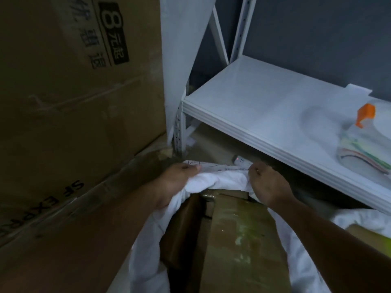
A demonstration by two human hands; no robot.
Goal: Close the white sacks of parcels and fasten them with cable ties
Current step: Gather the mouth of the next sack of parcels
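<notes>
White sack [213,180] looks soft and floppy but box-heavy; both hands, left [175,182] and right [268,185], bunch its far rim, best grab spot imo

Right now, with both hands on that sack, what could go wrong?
The cardboard parcels reach nearly to the mouth of the white sack, so its rim may not gather shut. The left hand and right hand both grip that rim and no cable tie shows; freeing one could let it slump.
</notes>
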